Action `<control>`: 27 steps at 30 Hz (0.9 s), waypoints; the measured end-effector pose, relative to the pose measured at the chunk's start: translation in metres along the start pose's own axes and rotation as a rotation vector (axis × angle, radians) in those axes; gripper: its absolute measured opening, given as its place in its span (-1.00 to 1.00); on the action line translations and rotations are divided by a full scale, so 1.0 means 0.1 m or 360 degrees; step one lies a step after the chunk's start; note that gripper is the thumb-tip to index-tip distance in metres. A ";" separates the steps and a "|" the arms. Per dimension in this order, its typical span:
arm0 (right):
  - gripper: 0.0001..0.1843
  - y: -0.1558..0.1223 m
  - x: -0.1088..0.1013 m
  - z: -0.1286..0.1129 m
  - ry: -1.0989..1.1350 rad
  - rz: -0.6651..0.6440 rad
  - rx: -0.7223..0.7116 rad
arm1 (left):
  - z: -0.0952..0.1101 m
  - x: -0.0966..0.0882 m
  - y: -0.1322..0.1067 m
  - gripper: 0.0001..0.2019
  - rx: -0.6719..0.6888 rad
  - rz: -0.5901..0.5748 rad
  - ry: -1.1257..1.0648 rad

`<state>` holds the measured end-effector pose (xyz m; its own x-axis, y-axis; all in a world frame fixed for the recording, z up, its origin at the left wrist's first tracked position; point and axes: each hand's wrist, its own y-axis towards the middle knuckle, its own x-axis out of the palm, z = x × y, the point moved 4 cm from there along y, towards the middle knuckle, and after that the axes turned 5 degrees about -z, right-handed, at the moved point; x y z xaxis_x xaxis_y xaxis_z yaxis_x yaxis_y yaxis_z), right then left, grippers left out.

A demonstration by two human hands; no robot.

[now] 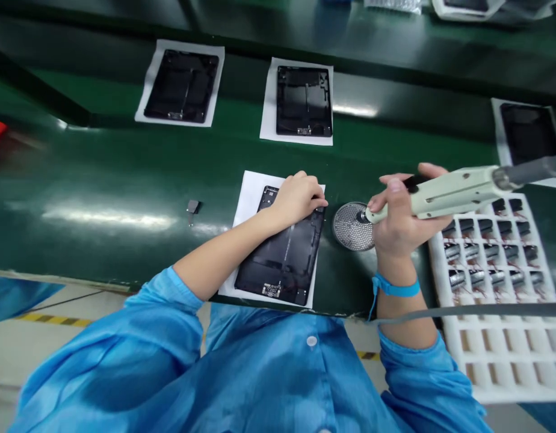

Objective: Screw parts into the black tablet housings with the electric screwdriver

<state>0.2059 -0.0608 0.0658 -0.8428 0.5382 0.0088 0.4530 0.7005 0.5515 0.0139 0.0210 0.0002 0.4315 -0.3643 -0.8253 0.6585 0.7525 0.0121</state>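
Pale-green screwdriver [458, 192]: right hand [398, 219] gripping, metal dish [350, 230] by fingertips.
Left hand [296, 198] curled, pinch unclear; likely steadies black tablet [269, 261].

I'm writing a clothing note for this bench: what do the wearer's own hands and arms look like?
Both the left hand and right hand are ungloved. The left sleeve and right sleeve are bright blue, ending short of the wrists. A blue band circles the right wrist.
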 end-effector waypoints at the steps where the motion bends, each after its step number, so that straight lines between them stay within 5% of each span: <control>1: -0.47 0.03 0.07 -0.01 -0.0005 -0.0021 0.0002 | 0.01 -0.01 0.02 -0.88 0.0001 -0.0026 0.0010; 9: -0.42 0.03 0.61 0.09 0.0159 -0.0161 0.0087 | 0.10 -0.10 0.08 -0.88 0.0007 -0.0071 -0.0045; 27: -0.45 -0.06 0.66 0.20 -0.0043 -0.0156 0.0068 | 0.13 -0.11 0.11 -0.80 -0.0027 -0.0100 -0.0082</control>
<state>0.1533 -0.0196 0.0461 -0.8757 0.4782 -0.0664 0.3813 0.7693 0.5127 0.0243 0.0266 0.0168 0.4209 -0.4384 -0.7941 0.6750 0.7362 -0.0486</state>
